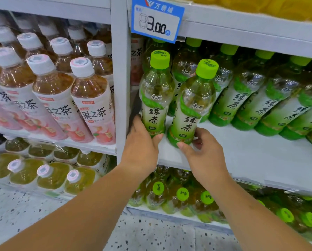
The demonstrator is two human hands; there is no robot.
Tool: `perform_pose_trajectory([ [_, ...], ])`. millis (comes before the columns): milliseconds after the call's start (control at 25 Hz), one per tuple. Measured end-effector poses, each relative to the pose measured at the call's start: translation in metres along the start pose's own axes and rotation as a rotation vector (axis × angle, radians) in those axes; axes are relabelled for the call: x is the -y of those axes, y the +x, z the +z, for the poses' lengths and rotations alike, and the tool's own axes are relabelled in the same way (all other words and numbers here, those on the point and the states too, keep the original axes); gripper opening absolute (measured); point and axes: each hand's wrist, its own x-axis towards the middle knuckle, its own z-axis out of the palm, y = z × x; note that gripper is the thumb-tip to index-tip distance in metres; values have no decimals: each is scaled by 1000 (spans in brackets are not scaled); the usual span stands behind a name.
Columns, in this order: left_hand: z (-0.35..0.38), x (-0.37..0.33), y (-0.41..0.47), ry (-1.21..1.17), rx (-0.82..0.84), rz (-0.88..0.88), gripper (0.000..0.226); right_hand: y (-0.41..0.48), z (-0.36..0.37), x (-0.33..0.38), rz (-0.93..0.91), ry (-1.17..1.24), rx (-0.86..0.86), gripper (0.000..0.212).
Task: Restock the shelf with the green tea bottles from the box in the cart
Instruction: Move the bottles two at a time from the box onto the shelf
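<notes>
Scene: a shopper-height view of white store shelving, both bare arms reaching in from below.
Left hand: the left hand (139,144) wraps the base of a green tea bottle (156,96), fingers behind it and thumb across the front, close against the white upright post (121,78).
Right hand: the right hand (205,151) grips the foot of a second green tea bottle (194,105), thumb and fingers pinching either side of its base.
Bottles: both stand at the front left of the white shelf (242,156), nearly upright, side by side, lime caps up.
Stock behind: a row of shelved green tea bottles (260,98) runs off to the right.
Price tag: a blue-framed price tag (157,19) reading 3.00 hangs from the shelf edge above.
Next bay: peach tea bottles (90,98) with white caps fill the left bay.
Below: more green-capped bottles (182,196) sit on the lower shelf, over a speckled floor (151,234).
Cart and box: out of view.
</notes>
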Motion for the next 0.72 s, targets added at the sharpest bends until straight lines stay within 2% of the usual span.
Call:
perform_pose_trajectory([
  [120, 7, 0, 6, -28, -44, -24, 62, 8, 6, -1, -3, -10, -24, 48],
  [360, 17, 2, 15, 1, -137, -48, 69, 19, 18, -4, 3, 1, -45, 58],
  [520, 19, 5, 14, -5, -183, -38, 64, 17, 22, -5, -11, -3, -52, 65],
  [720, 22, 8, 18, 8, -215, -18, 65, 21, 25, -3, 27, 3, -76, 66],
])
